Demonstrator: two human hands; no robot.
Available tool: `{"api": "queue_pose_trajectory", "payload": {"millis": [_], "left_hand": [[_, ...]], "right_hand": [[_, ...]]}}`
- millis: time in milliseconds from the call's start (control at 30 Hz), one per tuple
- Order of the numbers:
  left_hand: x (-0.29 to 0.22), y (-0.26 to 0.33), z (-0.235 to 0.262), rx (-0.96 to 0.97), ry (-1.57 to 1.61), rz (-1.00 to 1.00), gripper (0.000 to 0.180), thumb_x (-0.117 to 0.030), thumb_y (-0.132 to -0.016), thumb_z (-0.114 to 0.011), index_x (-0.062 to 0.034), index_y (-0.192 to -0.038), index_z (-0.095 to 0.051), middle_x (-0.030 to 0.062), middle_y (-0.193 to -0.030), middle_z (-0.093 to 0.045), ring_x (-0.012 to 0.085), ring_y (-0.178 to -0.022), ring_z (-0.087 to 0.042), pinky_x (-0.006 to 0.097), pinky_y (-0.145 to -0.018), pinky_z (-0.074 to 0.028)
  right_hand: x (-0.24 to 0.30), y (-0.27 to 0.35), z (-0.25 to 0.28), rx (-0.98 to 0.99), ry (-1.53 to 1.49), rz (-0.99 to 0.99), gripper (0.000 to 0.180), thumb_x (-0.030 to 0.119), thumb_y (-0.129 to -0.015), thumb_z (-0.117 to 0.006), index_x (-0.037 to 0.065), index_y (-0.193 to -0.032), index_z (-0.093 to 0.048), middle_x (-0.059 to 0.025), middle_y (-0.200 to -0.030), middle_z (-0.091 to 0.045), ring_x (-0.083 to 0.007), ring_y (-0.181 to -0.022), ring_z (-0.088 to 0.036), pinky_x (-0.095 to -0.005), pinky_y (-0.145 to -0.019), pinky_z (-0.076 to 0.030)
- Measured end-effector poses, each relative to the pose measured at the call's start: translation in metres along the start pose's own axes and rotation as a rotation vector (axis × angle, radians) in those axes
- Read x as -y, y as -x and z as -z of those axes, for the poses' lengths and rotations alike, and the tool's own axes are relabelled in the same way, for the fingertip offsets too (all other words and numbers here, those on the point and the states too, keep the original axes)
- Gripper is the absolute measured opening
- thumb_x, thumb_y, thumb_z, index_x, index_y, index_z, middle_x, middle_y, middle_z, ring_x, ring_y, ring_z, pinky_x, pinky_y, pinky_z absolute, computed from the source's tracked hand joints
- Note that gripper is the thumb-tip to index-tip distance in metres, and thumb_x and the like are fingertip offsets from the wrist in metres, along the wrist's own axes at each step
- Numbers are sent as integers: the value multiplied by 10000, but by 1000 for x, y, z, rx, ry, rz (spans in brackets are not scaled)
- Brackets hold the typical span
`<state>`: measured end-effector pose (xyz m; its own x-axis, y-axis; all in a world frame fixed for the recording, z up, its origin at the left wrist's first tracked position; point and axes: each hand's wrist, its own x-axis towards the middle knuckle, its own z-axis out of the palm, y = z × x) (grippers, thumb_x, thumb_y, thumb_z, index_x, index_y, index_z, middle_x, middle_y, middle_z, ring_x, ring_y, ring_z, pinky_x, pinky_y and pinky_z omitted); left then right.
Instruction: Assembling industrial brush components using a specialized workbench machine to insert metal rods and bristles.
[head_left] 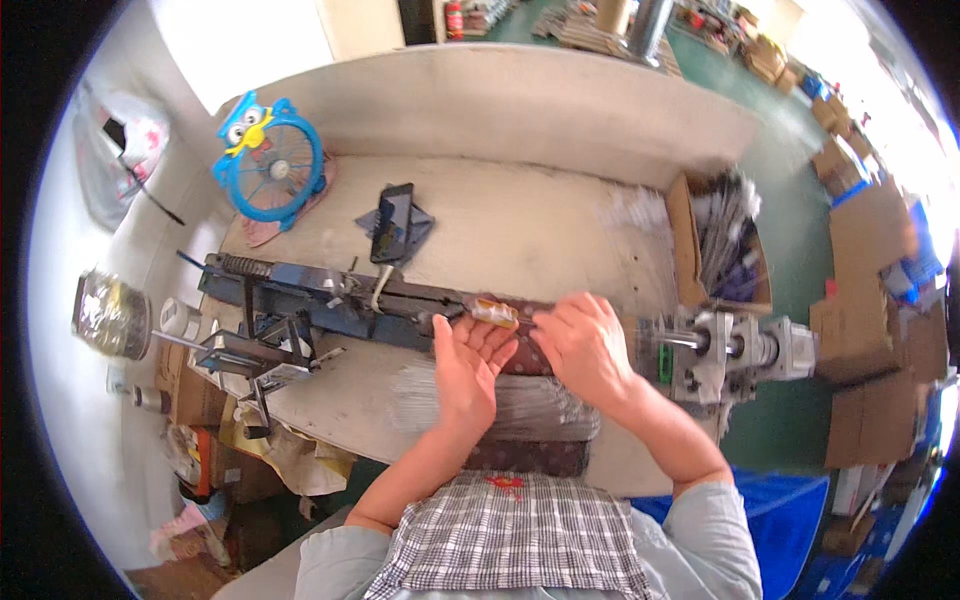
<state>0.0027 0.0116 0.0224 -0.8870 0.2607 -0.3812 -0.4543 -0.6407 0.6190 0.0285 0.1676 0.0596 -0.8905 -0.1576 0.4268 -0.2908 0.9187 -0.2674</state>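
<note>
My left hand [468, 370] is turned palm up, its thumb apart and fingers stretched out. Just beyond its fingertips is a small amber-and-white piece [495, 313]; whether the fingers touch it I cannot tell. Close by on the right, my right hand [585, 345] has its fingers curled together, slightly blurred, and what they pinch is hidden. Below both hands lies a bundle of thin, greyish strands [535, 405] on a dark spotted cloth [530, 457]. A long dark metal bench fixture [310, 290] runs from the left up to my left hand.
At the right edge of the table [530, 220] stands a metal machine with a shaft [735, 350]. Behind it, a cardboard box [690, 240] holds more thin strands. A phone [392, 222] and a blue cartoon-shaped fan [270, 170] sit farther back. A black metal frame [260, 355] stands left.
</note>
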Motion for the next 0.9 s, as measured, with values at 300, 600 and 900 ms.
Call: {"api": "queue_pose_trajectory", "payload": {"millis": [300,600,900], "left_hand": [[-7,25,37,52,-329,61,507,-343,-959,-472,-35,-1348,-371,146,-1340,-461,233,-1184,-497,369,-946,-429],[-126,53,325,-442,258,-246,329,-355,-863,-645,-76,-1004,-544,34,-915,-633,106,-768,-594,230,-637,-461],[-150,48,326,-1077,-17,-625,403,-394,-871,-623,-55,-1083,-564,44,-968,-649,131,-879,-608,243,-737,-466]], "right_hand": [[-9,59,-44,343,-177,-165,127,215,-809,-621,103,-837,-674,-41,-791,-614,-252,-742,-628,-375,-635,-510],[-10,63,-26,402,-146,-129,80,153,-807,-596,90,-778,-636,-63,-816,-579,-269,-778,-633,-398,-614,-515],[-8,71,-3,347,-32,-161,140,58,-751,-577,102,-884,-594,-61,-808,-575,-264,-757,-626,-406,-605,-505]]}}
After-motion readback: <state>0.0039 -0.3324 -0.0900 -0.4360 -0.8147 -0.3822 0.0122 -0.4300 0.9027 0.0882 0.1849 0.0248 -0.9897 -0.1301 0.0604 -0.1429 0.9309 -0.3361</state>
